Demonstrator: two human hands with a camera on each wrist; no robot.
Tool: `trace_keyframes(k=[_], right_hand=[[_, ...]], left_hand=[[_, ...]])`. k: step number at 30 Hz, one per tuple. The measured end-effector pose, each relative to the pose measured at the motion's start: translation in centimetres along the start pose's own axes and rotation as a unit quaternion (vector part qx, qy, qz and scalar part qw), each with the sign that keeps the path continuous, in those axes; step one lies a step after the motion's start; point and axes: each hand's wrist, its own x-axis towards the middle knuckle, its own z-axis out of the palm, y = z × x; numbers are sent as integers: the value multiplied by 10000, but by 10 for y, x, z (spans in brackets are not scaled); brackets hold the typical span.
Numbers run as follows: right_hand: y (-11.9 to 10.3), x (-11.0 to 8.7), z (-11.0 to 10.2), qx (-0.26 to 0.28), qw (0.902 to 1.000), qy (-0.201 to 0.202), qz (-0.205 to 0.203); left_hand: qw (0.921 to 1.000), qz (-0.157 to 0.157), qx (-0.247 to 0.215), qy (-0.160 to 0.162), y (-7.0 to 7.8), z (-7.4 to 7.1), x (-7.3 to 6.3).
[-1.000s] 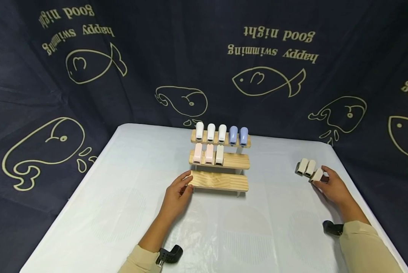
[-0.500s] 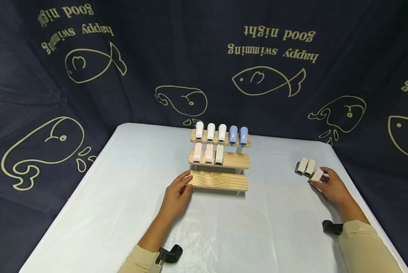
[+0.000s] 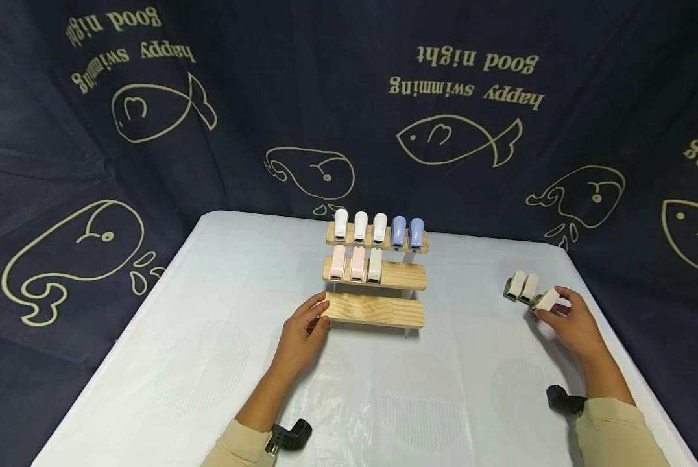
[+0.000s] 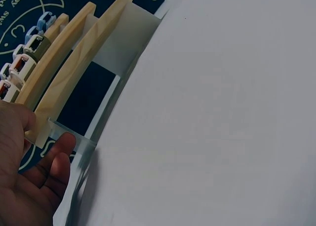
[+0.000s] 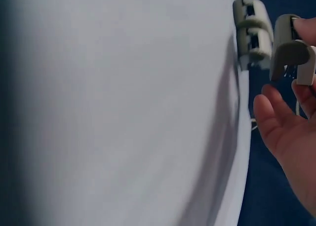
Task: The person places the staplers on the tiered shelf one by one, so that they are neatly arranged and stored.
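My right hand (image 3: 577, 324) pinches a small cream stapler (image 3: 546, 299) between thumb and fingers at the right side of the table. In the right wrist view this stapler (image 5: 284, 43) is tilted, apart from two other cream staplers (image 5: 253, 25) standing side by side. At the left end of the lowest shelf (image 3: 378, 309) of a three-tier wooden stand, my left hand (image 3: 301, 334) holds on. The left wrist view has the thumb at the board (image 4: 74, 80) and the fingers by the clear side leg (image 4: 74, 132). Two pink staplers (image 3: 348, 262) and one cream stapler (image 3: 375, 265) stand on the middle shelf.
The top shelf bears three white staplers (image 3: 361, 227) and two blue staplers (image 3: 407, 232). A pale cloth covers the table (image 3: 255, 272). Behind it hangs a dark curtain (image 3: 238, 65) with fish drawings. The table's right edge runs close beside my right arm.
My right hand has raised the cream stapler a little and tilted it, shifting slightly right and away from the two others. My left hand stays at the stand.
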Motion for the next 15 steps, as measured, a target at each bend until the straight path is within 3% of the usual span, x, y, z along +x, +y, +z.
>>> trace_keyframes(k=[7,15], right_hand=[[-29,-14,13,892,9952,170,-376],[-71,-24,28,1302,9880,96,-830]], left_hand=[[10000,-61,-19,-6,1,0,-1],[9999,-107,-44,-61,2,1,-1]])
